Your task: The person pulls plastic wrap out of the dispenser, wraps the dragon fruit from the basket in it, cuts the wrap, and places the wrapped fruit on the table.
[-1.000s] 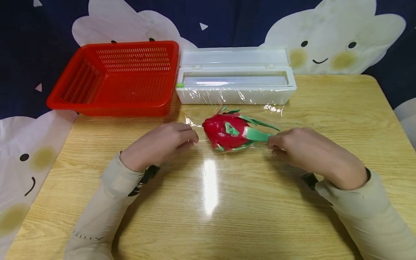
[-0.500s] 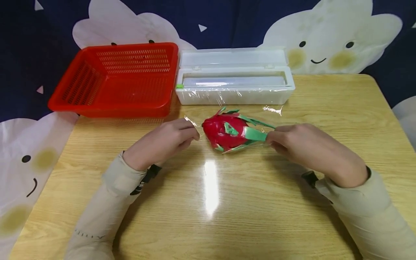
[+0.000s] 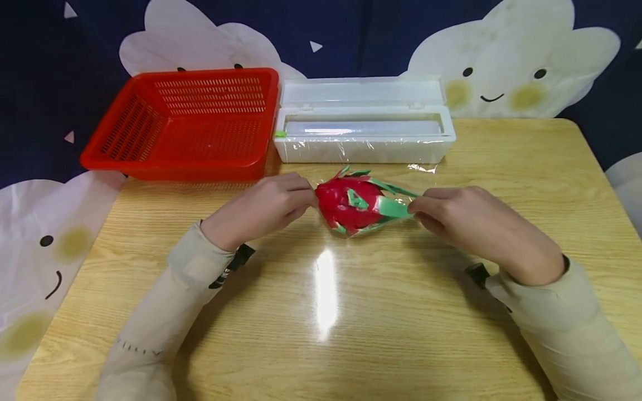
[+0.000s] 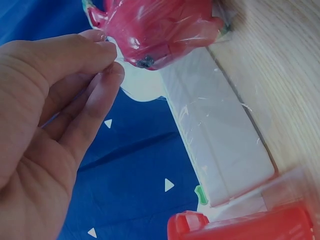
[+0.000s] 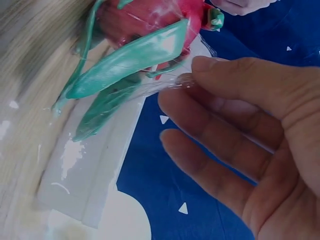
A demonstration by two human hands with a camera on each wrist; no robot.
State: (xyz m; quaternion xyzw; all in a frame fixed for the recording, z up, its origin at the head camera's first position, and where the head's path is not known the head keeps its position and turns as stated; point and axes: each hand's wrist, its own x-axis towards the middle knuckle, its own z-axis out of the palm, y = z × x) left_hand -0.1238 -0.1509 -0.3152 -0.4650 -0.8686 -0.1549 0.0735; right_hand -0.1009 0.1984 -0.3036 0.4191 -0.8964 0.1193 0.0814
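A red dragon fruit (image 3: 348, 203) with green leaf-like scales lies mid-table, its leafy end toward the right. Clear plastic film (image 5: 165, 86) covers it, shining over its skin in both wrist views. At the fruit's left tip, my left hand (image 3: 268, 209) pinches film between thumb and fingertips. My right hand (image 3: 466, 228) is by the long green leaves; its thumb and forefinger pinch a gathered edge of the film, while the other fingers curve loosely below. Behind the fruit stands a white cling film box (image 3: 366, 150) with its lid up and a roll inside.
A red plastic basket (image 3: 178, 171) with slotted walls stands at the back left, beside the white box. The wooden table (image 3: 401, 334) reaches back to a dark blue curtain (image 3: 371, 33) printed with clouds. A green slider (image 3: 280, 134) sits at the box's left end.
My left hand has moved right, up to the fruit's tip, and now pinches film there. The right hand has shifted slightly left and away from me. The fruit has barely moved.
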